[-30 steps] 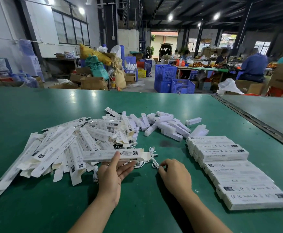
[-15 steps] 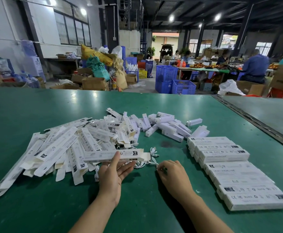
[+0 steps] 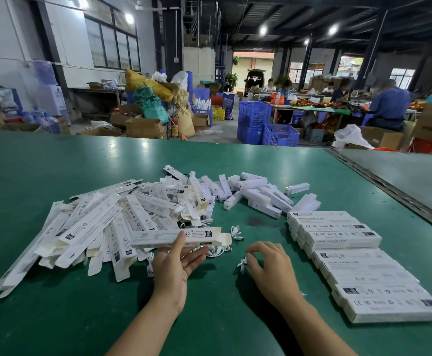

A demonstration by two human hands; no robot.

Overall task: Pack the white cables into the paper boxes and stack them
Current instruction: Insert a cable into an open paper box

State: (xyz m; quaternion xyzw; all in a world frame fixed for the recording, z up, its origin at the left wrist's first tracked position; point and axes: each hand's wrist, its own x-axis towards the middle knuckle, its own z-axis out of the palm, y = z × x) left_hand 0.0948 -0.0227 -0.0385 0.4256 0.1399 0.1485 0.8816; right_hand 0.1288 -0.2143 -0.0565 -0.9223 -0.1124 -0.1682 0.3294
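Green table (image 3: 55,176), box pile (image 3: 102,227), blue crates (image 3: 266,124)

Right hand (image 3: 271,265) hides most of the cable (image 3: 242,264).

Flat boxes (image 3: 94,227) heaped on the table (image 3: 81,317) at your left, packed boxes (image 3: 351,255) stacked at your right, cables (image 3: 236,231) between (nearer the heap).

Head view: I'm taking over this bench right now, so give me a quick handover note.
Left hand holds an open paper box.
Right hand pinches a coiled white cable, not yet in the box.
Done: closed boxes stacked in rows at right.
To do: flat boxes piled at left, loose cables by the open box's end.
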